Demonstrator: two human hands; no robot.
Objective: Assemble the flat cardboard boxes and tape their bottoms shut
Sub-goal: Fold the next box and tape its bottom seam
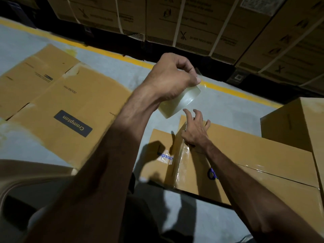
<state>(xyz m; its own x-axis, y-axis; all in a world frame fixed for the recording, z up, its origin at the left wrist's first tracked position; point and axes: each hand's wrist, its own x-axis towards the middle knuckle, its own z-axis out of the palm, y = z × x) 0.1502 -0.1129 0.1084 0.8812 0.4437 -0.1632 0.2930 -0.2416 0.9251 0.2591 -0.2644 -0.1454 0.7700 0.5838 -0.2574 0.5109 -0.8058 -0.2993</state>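
Brown cardboard box (245, 155) sits on the grey floor (219, 102) in front of the person, with its flaps folded shut on top. A strip of clear shiny tape (182, 165) runs down the near end of the box, and more tape shines along the seam on the right. The right hand (195, 132) rests on the box at the top of that strip, its fingers spread and a little bent, holding nothing. The left hand (172, 76) is lifted up above the box. Its grip is curled round a roll of clear tape (178, 100), and the thumb and fingers pinch the loose end of the tape. Something small and blue (212, 173) peeks out beside the right arm on the box. A flat brown cardboard box (70, 106) with a dark label lies on the floor to the left. Another brown box (298, 123) stands to the right. A yellow line (122, 57) crosses the floor, and strapped brown cartons (192, 23) stand behind it.
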